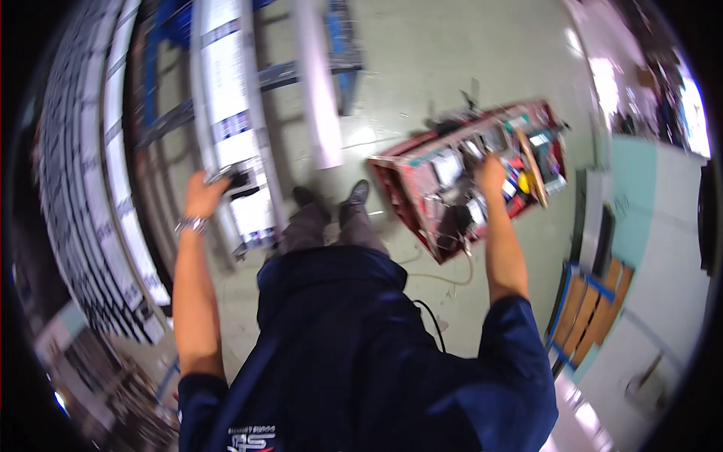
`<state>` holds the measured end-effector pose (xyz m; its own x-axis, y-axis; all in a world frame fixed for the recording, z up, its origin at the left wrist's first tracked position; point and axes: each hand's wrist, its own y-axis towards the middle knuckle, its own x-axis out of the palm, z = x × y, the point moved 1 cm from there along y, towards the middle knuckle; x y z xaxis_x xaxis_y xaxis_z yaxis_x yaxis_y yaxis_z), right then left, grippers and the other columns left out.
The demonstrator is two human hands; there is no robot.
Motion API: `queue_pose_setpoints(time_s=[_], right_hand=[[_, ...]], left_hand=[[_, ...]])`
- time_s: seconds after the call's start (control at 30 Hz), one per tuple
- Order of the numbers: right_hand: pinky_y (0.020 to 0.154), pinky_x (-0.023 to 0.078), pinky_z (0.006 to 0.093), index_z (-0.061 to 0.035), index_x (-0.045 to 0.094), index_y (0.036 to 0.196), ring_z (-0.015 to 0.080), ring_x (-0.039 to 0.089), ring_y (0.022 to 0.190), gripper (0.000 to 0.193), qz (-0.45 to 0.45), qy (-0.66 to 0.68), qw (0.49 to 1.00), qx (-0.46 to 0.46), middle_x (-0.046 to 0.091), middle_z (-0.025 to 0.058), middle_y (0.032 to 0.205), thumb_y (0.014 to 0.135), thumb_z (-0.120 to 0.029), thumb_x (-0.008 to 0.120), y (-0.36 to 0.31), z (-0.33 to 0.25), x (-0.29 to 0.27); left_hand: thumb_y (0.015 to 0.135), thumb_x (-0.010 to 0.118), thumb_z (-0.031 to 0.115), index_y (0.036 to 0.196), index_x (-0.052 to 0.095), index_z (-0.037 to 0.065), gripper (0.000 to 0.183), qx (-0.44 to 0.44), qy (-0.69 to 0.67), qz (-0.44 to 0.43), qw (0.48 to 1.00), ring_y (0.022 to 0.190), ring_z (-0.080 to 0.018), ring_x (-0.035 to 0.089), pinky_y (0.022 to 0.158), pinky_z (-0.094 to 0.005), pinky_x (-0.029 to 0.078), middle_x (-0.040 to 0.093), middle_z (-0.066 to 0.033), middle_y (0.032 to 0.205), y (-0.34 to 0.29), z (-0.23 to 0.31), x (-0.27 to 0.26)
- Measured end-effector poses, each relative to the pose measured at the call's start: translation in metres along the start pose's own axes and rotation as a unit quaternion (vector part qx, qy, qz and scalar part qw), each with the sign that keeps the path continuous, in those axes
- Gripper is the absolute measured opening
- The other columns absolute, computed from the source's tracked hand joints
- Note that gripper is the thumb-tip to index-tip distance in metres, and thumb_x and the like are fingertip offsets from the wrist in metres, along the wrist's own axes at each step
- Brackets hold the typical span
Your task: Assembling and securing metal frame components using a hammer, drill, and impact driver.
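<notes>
My left hand (203, 196) is at the near end of a long metal profile (226, 83) wrapped in white printed film. Its fingers are closed at a small dark object (239, 181) lying against the profile; blur hides what kind it is. Out to the right, my right hand (491, 173) reaches down into the top tray of a red tool cart (399, 192). Its fingertips are blurred among the tools, so I cannot see whether they grip anything. Around that hand lie a wooden strip (532, 167), a yellow item (523, 181) and several metal pieces.
Blue trestles (279, 75) support the profile and a second pale bar (316, 90). Many film-wrapped profiles (83, 166) are stacked at the far left. A hose (452, 281) trails on the floor beside the cart. At right stand a pale partition (663, 218) and a wooden-slatted pallet (591, 313).
</notes>
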<state>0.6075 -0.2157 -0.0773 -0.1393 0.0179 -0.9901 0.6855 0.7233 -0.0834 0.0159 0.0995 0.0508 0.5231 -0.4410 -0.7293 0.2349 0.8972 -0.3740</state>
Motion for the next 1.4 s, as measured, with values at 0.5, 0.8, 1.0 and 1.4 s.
queue_pose_setpoints(time_s=[0.5, 0.8, 1.0, 1.4], right_hand=[[0.068, 0.051, 0.0310, 0.0007, 0.066, 0.111, 0.0135, 0.059, 0.070, 0.023, -0.208, 0.366, 0.884, -0.204, 0.065, 0.0069, 0.081, 0.095, -0.015, 0.065, -0.134, -0.366, -0.204], [0.073, 0.053, 0.0484, -0.0001, 0.067, 0.103, 0.0432, 0.067, 0.082, 0.023, -0.114, 0.061, 0.914, -0.384, 0.069, 0.0241, 0.089, 0.094, -0.022, 0.063, -0.137, -0.462, -0.180], [0.063, 0.054, 0.0500, -0.0034, 0.066, 0.094, 0.0439, 0.067, 0.071, 0.022, -0.102, -0.080, 0.918, -0.374, 0.068, 0.0230, 0.079, 0.093, -0.025, 0.063, -0.139, -0.476, -0.177], [0.055, 0.056, 0.0451, -0.0036, 0.060, 0.084, 0.0377, 0.068, 0.061, 0.030, -0.113, -0.199, 0.881, -0.413, 0.067, 0.0186, 0.069, 0.096, -0.031, 0.059, -0.133, -0.486, -0.174]], left_hand=[[0.070, 0.071, 0.022, 0.082, 0.070, -0.004, 0.029, 0.015, -0.002, 0.032, 0.999, 0.087, -0.0455, 0.066, 0.082, -0.0488, 0.054, 0.069, -0.0277, 0.088, 0.006, 0.021, 0.013], [0.075, 0.068, 0.017, 0.090, 0.069, -0.003, 0.025, -0.004, -0.059, 0.006, 0.998, 0.095, -0.0436, 0.066, 0.089, -0.0486, 0.051, 0.068, -0.0283, 0.097, -0.006, 0.026, 0.012], [0.075, 0.072, 0.014, 0.092, 0.070, 0.003, 0.020, -0.031, -0.091, -0.015, 0.995, 0.101, -0.0386, 0.064, 0.088, -0.0432, 0.051, 0.068, -0.0198, 0.104, -0.011, 0.027, 0.016], [0.075, 0.074, 0.015, 0.096, 0.072, 0.002, 0.024, -0.006, -0.093, -0.013, 0.996, 0.093, -0.0379, 0.067, 0.084, -0.0434, 0.055, 0.071, -0.0188, 0.099, -0.010, 0.028, 0.010]])
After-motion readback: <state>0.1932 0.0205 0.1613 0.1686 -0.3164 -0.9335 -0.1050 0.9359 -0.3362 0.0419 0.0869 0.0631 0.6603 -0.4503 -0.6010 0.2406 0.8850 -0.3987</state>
